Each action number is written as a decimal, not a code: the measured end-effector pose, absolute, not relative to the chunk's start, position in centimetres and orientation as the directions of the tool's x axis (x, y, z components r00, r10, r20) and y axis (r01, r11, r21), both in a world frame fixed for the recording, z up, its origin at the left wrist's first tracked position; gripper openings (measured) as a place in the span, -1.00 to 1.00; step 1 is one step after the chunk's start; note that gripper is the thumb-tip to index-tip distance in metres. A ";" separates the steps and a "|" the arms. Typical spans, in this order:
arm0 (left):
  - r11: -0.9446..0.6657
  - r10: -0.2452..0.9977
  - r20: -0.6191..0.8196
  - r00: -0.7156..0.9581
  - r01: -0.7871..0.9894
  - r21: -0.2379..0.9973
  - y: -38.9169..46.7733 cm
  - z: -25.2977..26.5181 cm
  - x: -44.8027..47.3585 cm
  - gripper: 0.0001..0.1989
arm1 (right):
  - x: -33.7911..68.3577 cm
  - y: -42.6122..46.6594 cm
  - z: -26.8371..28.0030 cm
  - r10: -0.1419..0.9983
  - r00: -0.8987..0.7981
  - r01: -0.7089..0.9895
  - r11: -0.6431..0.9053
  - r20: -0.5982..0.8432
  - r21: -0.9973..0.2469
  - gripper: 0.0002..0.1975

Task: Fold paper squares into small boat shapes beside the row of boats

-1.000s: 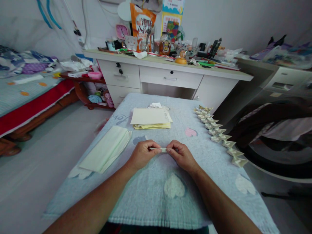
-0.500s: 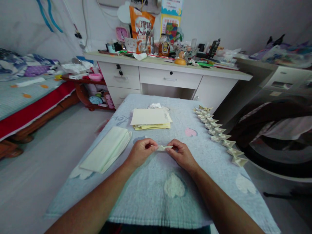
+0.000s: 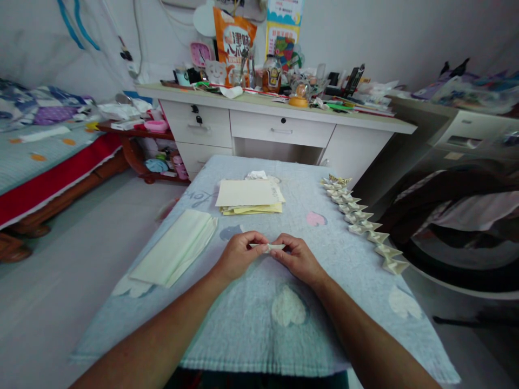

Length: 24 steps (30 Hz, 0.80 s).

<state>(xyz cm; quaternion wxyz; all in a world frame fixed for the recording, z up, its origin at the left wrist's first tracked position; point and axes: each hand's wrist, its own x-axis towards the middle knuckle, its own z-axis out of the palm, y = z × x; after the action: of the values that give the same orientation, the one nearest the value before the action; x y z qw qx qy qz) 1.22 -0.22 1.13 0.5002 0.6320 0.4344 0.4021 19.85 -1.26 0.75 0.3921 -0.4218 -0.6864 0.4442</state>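
Note:
Between my two hands, over the middle of the cloth-covered table (image 3: 243,324), is a small folded piece of pale paper (image 3: 268,247). My left hand (image 3: 242,253) pinches its left part with thumb and fingers, and my right hand (image 3: 297,256) pinches the right part. The fingertips of both hands nearly meet and hide much of the paper. On the right, a row of folded paper boats (image 3: 359,216) runs along the table's edge. Left of my hands lies a stack of pale green paper (image 3: 174,248). Beyond them sits a pile of cream and yellow paper sheets (image 3: 249,193).
A crumpled white tissue (image 3: 256,175) lies behind the paper pile. Against the wall stands a white desk (image 3: 203,124) crowded with jars and a snack bag (image 3: 235,43). A bed (image 3: 52,156) is at the left, and a front-loading washing machine (image 3: 466,135) stands at the right.
My hands have drawn closer together on the folded paper, the fingertips shifting toward its middle. The whole view has shifted slightly; the paper stacks and boats stay in place.

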 end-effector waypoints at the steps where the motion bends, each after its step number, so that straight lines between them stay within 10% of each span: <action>1: -0.089 0.957 0.057 0.285 0.099 0.991 -0.2 1.1 1.3 -0.87 | 19.8 -1.3 0.7 0.926 -0.353 0.182 0.211 0.137 -0.960 -0.74; 7: 0.093 0.964 -0.046 0.264 -0.168 0.981 -0.2 0.8 1.7 -0.84 | 19.1 -1.1 0.2 0.920 -0.375 -0.074 0.090 0.111 -0.993 -0.70; 24: -0.257 0.937 0.175 0.302 0.260 0.931 -1.0 1.3 1.8 -0.76 | 19.2 -1.3 0.2 0.945 -0.305 -0.075 0.098 0.117 -0.992 -0.76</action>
<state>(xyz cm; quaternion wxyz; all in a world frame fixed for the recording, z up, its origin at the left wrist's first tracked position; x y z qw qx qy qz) 1.85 -1.04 1.29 0.4253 0.6856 0.4364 0.3983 19.16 -1.26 0.16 0.4566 -0.3726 -0.5835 0.5587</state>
